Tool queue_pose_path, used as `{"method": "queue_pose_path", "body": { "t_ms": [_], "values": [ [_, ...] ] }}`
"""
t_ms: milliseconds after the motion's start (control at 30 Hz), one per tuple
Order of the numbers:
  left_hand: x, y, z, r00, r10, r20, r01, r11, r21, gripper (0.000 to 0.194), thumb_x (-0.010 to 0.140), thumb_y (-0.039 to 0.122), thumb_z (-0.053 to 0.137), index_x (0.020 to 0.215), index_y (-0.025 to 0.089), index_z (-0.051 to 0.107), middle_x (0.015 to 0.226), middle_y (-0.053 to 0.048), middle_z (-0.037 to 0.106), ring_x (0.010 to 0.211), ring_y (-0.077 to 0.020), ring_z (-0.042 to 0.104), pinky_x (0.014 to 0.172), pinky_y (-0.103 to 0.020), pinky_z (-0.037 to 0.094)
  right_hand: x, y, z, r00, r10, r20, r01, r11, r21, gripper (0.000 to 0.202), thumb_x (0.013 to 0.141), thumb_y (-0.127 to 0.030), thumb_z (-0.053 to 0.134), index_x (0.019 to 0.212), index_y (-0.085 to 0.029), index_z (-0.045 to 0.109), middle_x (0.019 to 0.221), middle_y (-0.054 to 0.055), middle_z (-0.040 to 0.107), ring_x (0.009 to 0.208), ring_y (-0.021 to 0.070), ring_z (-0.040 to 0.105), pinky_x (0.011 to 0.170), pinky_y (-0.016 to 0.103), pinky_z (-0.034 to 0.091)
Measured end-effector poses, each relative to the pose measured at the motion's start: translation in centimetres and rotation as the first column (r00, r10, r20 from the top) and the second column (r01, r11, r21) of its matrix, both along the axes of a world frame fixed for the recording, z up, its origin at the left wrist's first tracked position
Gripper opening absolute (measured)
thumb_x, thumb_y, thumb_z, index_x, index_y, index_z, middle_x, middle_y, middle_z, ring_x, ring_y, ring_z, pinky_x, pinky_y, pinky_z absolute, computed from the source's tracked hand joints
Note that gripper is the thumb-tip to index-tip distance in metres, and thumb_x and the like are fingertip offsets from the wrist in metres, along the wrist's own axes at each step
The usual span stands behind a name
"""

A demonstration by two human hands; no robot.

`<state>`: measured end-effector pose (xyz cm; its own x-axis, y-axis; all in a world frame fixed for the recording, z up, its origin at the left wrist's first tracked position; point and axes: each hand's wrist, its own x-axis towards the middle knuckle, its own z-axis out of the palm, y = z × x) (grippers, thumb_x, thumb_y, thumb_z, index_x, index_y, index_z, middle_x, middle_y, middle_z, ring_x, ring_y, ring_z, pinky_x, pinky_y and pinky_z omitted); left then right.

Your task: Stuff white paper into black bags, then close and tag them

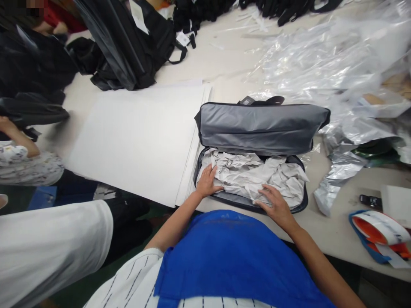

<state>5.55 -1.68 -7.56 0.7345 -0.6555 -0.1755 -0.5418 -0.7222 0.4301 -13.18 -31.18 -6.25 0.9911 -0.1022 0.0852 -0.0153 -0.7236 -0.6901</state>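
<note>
A dark bag with a grey lining [257, 128] lies unzipped on the table in front of me, its lid folded back away from me. Crumpled white paper [237, 171] fills its lower half. My left hand [207, 183] rests on the paper at the left end, fingers spread. Toward the right, my right hand [275, 206] touches the paper near the bag's front edge, its fingers apart. Neither hand grips anything that I can see.
A stack of large white sheets [138, 141] lies left of the bag. Black backpacks [128, 47] stand at the back left, beside other people. Clear plastic bags [321, 55] heap up at the back right. A tape roll [379, 226] sits at the right edge.
</note>
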Motion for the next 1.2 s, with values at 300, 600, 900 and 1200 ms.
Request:
{"method": "queue_pose_path", "body": {
  "t_ms": [300,600,900,1200],
  "values": [
    [0.6,2.8,3.7,0.708,0.692,0.141,-0.702,0.712,0.03,0.037,0.086,0.036,0.06,0.115,0.016,0.05,0.108,-0.014,0.061,0.106,-0.0272,0.059,0.093,-0.041,0.047,1.9,0.9,2.6,0.956,-0.262,-0.135,0.262,0.965,-0.016,0.038,0.093,-0.051,0.053,0.119,-0.024,0.062,0.09,0.006,0.065,0.066,0.0216,0.059,0.063,0.036,0.049],
    [3.5,2.8,3.2,0.748,0.655,0.107,-0.663,0.734,0.143,0.009,0.09,0.027,0.046,0.089,0.022,0.053,0.07,-0.004,0.061,0.07,-0.0226,0.06,0.068,-0.032,0.04,15.2,18.6,-0.2,0.885,0.442,0.146,-0.465,0.851,0.244,0.024,0.086,-0.007,0.054,0.108,-0.016,0.06,0.11,0.012,0.06,0.105,0.0261,0.053,0.095,0.039,0.045],
    [5.2,5.2,3.2,0.783,0.619,-0.06,-0.618,0.785,0.038,0.013,0.086,0.028,0.05,0.075,0.024,0.046,0.056,0.005,0.047,0.058,-0.015,0.05,0.063,-0.026,0.038,17.9,21.0,-6.4,0.889,0.444,0.111,-0.448,0.792,0.414,0.028,0.077,0.003,0.051,0.095,-0.019,0.053,0.104,0.007,0.059,0.102,0.0218,0.053,0.093,0.035,0.041],
    [5.8,6.1,2.7,0.712,0.647,-0.272,-0.674,0.739,-0.008,0.02,0.079,0.039,0.059,0.075,0.022,0.051,0.052,0.007,0.047,0.051,-0.0132,0.049,0.057,-0.026,0.042,18.5,22.7,-3.9,0.933,0.351,-0.078,-0.306,0.888,0.345,0.021,0.085,0.0,0.044,0.09,-0.014,0.058,0.102,0.013,0.059,0.097,0.0258,0.052,0.091,0.044,0.041]
  ]
}}
